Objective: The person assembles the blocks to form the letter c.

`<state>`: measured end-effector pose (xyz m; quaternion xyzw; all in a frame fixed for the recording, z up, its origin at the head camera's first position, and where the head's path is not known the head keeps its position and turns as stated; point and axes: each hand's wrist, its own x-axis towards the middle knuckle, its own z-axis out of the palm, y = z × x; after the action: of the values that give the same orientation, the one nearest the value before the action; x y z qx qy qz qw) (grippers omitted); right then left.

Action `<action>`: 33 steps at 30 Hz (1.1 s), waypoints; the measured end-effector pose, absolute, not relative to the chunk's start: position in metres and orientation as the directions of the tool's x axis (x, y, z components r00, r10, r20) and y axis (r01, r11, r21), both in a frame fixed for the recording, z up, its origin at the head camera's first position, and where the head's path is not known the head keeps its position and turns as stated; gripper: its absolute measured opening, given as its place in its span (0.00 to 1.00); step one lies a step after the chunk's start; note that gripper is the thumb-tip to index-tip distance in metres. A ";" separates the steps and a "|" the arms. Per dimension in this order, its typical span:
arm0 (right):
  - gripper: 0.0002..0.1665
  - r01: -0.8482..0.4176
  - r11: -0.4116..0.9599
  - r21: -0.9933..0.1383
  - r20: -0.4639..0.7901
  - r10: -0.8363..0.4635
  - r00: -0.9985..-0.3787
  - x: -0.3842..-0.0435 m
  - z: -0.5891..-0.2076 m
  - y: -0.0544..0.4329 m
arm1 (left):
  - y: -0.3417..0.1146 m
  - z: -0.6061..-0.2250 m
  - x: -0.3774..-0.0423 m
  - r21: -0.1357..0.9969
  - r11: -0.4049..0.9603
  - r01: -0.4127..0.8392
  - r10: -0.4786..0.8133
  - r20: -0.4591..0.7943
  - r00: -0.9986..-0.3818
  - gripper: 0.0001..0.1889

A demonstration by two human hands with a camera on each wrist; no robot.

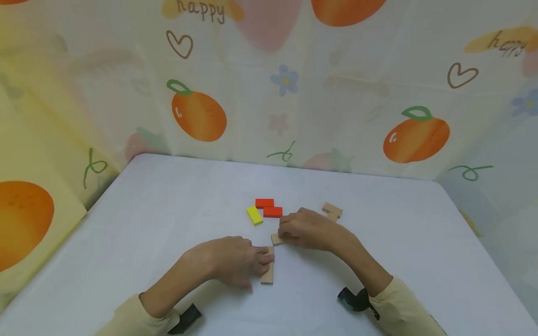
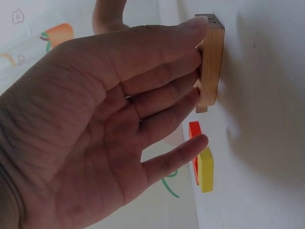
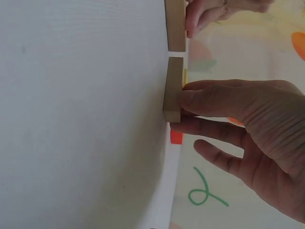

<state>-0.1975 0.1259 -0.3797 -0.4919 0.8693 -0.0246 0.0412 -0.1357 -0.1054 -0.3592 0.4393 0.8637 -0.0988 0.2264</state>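
My left hand (image 1: 237, 261) rests its nearly straight fingers on a plain wooden block (image 1: 267, 276) lying lengthwise on the table. In the left wrist view, small dark marks show on that block's (image 2: 212, 71) near end, and the little finger is held apart from it. Beyond it and to the right, my right hand (image 1: 308, 228) pinches a second wooden block (image 1: 276, 240), mostly covered by the fingers in the head view. The right wrist view shows the thumb against this block (image 3: 172, 90), with a narrow gap between it and the first block (image 3: 176, 26).
Two red blocks (image 1: 265, 203) and a yellow block (image 1: 254, 215) lie just beyond the hands. More wooden blocks (image 1: 332, 209) sit behind the right hand. A white-covered table (image 1: 201, 200) meets a patterned cloth (image 1: 244, 107) at its far edge.
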 end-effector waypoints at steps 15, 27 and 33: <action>0.09 -0.874 0.485 -0.009 -0.014 -0.874 -0.485 -0.190 -0.383 0.120 | -0.105 -0.359 -0.134 0.014 0.574 0.819 0.732 -0.457 -0.505 0.32; 0.11 -0.881 0.473 0.000 -0.013 -0.881 -0.472 -0.191 -0.381 0.122 | -0.105 -0.360 -0.135 0.054 0.604 0.795 0.721 -0.461 -0.517 0.32; 0.11 -0.880 0.474 0.001 -0.017 -0.880 -0.474 -0.192 -0.383 0.122 | -0.105 -0.358 -0.135 0.063 0.600 0.798 0.727 -0.458 -0.511 0.31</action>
<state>-0.1919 0.1225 -0.3826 -0.5127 0.8585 0.0045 0.0069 -0.1353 -0.1052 -0.3584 0.4404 0.8656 -0.0783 0.2250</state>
